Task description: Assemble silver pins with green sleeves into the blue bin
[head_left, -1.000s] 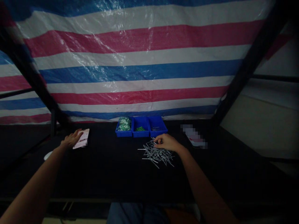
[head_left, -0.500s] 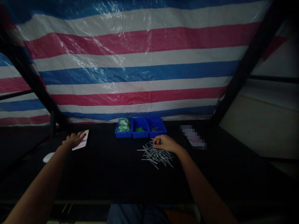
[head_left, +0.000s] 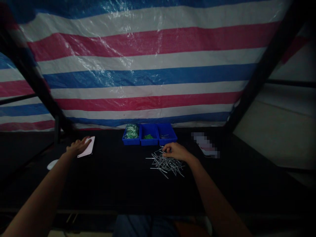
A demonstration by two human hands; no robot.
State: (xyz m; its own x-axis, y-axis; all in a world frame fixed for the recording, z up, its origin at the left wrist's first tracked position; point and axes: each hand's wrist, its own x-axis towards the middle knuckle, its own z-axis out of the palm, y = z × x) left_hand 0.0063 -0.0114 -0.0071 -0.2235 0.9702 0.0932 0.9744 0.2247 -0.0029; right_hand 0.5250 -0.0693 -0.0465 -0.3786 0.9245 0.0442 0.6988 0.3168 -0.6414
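On the left of the black table, my left hand point(head_left: 77, 145) reaches over a phone point(head_left: 87, 148) with a pale screen. Its fingers are stretched out and at least one touches the screen; the hand does not grip the phone. My right hand point(head_left: 175, 151) rests at the back of a loose pile of thin silver metal rods point(head_left: 168, 165). Its fingers are curled in and closed; whether a rod is between them is hidden.
Behind the pile stand three blue bins: one with green items in clear plastic point(head_left: 131, 132), one with loose green pieces point(head_left: 148, 136), one with a few thin rods point(head_left: 165, 136). A white mouse point(head_left: 52, 164) lies left; a blurred-out phone-like object point(head_left: 205, 145) lies right.
The phone screen has turned from a page with a dark picture to a plain pale one. Both hands stay in about the same place; the whole view has shifted slightly.
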